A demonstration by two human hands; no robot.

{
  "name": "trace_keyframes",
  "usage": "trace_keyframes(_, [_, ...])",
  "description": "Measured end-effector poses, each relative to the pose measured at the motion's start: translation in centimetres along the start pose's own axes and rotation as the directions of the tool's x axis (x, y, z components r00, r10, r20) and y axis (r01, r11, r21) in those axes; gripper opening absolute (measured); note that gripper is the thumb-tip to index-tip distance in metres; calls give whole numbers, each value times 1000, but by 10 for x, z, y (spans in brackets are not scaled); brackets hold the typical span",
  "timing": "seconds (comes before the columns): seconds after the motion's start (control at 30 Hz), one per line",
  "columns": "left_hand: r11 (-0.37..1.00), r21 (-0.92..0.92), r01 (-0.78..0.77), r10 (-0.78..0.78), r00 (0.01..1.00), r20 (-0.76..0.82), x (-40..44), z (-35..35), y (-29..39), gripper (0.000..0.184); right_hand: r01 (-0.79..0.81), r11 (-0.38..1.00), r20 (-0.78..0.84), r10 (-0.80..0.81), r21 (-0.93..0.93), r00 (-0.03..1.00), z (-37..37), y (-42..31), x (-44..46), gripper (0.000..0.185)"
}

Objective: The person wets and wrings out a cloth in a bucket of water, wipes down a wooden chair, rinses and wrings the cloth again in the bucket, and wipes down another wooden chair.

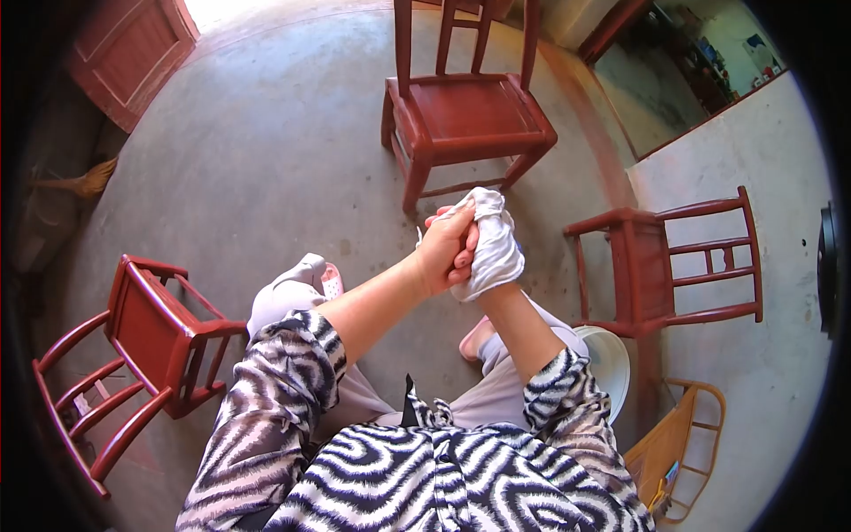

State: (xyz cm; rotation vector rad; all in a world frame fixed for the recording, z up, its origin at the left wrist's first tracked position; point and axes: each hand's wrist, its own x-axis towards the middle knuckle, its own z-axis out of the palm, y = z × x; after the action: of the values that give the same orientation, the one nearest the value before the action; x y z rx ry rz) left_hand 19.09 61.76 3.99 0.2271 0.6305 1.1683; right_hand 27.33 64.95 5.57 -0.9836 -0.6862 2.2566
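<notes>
In front of my lap, both hands are clasped together around a crumpled white cloth point(498, 244). My left hand point(446, 251) is closed, its fingers curled against the cloth and the other hand. The cloth is draped over my right hand point(502, 300), which is mostly hidden, with the wrist showing below it. That hand looks closed into the cloth too. Just beyond the hands stands a red wooden chair point(474, 111).
Another red chair point(643, 262) stands to the right, and a third point(155, 324) to the left. A white bucket point(612, 363) is beside my right leg. A bamboo-framed seat point(678, 434) stands at lower right. A broom point(89, 182) lies by the left wall, near a red door point(133, 58).
</notes>
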Motion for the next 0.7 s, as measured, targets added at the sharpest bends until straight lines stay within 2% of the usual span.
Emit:
trace_keyframes(0.1, [1000, 20, -11, 11, 1000, -22, 2, 1, -3, 50, 114, 990, -44, -118, -81, 992, -4, 3, 2, 57])
trace_keyframes(0.27, [999, 35, -8, 11, 997, -81, 0, 4, -2, 50, 128, 990, -29, -130, -66, 991, -6, 2, 2, 58])
trace_keyframes(0.33, [1000, 16, -13, 14, 997, -78, -1, 5, -2, 49, 20, 998, 47, -23, 55, 999, 3, -8, -10, 57])
trace_keyframes(0.4, [1000, -1, -14, 14, 997, -75, -5, 10, 1, 48, -29, 996, 33, 26, 82, 999, 3, -9, -8, 57])
trace_keyframes(0.47, [996, 92, 5, 2, 997, -75, -8, 15, 7, 48, -122, 983, 7, 122, 134, 993, 0, -12, -2, 57])
trace_keyframes(0.5, [979, 189, -73, 80, 996, -31, -9, 14, 9, 42, -170, 975, 399, 100, 144, 912, -48, -2, 24, 55])
trace_keyframes(0.53, [979, 188, -76, 83, 996, -30, -9, 17, 10, 42, -170, 975, 401, 101, 141, 911, -46, 0, 26, 55])
trace_keyframes(0.57, [869, 428, -248, 270, 963, 10, -9, 20, 9, 37, -78, 976, 284, 17, 204, 959, -41, 5, 27, 54])
trace_keyframes(0.6, [674, 628, -390, 431, 897, 95, -9, 22, 9, 32, 21, 967, 159, -63, 253, 985, -39, 8, 28, 53])
trace_keyframes(0.63, [608, 674, -419, 467, 876, 123, -9, 19, 8, 23, -25, 934, 196, -49, 356, 979, -47, 10, 38, 47])
trace_keyframes(0.67, [610, 671, -421, 470, 874, 120, -7, 17, 4, 23, -28, 936, 197, -44, 352, 979, -47, 10, 39, 47])
trace_keyframes(0.7, [395, 780, -484, 598, 781, 182, -4, 16, -1, 22, -17, 940, 210, -58, 340, 976, -46, 11, 39, 47])
